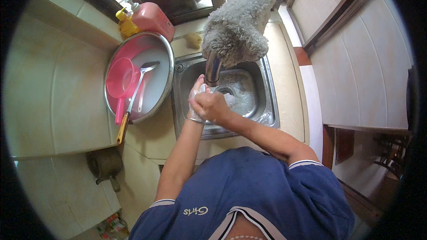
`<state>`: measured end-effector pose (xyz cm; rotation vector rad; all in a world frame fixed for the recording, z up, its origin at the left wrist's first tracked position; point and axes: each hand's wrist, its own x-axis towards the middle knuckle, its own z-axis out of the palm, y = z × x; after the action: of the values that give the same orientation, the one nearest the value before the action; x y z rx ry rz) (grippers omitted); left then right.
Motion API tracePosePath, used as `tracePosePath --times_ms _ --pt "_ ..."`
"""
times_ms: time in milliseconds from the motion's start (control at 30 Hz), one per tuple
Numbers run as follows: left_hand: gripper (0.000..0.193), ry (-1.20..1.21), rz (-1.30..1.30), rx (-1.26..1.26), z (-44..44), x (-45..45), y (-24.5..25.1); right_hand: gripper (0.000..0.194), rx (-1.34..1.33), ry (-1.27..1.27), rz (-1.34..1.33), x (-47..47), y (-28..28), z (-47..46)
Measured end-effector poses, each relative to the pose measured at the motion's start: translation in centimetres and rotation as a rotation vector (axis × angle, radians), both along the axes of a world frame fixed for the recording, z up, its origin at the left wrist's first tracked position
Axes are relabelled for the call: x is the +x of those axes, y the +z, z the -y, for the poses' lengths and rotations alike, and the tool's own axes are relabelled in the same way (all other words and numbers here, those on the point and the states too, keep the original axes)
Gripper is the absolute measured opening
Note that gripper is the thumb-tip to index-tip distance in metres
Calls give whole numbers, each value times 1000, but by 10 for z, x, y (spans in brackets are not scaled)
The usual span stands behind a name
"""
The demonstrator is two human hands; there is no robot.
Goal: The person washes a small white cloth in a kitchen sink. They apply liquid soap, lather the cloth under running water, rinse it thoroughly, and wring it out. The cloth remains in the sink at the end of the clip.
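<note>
Over the steel sink [258,106], just below the mouth of the metal faucet spout [212,70], my two hands press together. White lather coats my left hand [196,98], whose fingers point up and away; a metal bangle [196,120] circles that wrist. My right hand [211,105] lies curled across the left palm and hides part of it. Whether anything is between the hands is hidden. White foam [229,99] lies by the drain [225,90]. A grey fluffy cloth [238,23] drapes over the faucet and covers its upper part.
Left of the sink, a metal-rimmed basin [171,63] holds cloudy water, a pink dipper [120,76] and a spatula [135,90]. Behind it stand a pink pump bottle [151,18] and a yellow bottle [127,25]. A yellowish sponge-like lump [192,41] rests behind the sink.
</note>
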<state>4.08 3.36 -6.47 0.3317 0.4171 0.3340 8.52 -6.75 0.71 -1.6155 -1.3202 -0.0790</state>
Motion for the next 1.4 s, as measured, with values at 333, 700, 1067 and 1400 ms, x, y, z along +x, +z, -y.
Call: tracePosePath --times_ms 333,700,1067,1400 --pt "22 -29 -133 80 40 12 59 23 -174 -297 -545 30 -25 -11" --pt "25 -129 -154 129 39 -2 56 40 -34 -325 -200 75 -39 -28" --pt "28 -239 -430 1243 20 -15 62 39 -168 245 -1143 86 -36 1" --pt "20 13 -121 572 8 -16 91 26 -420 374 -1104 108 -45 59"
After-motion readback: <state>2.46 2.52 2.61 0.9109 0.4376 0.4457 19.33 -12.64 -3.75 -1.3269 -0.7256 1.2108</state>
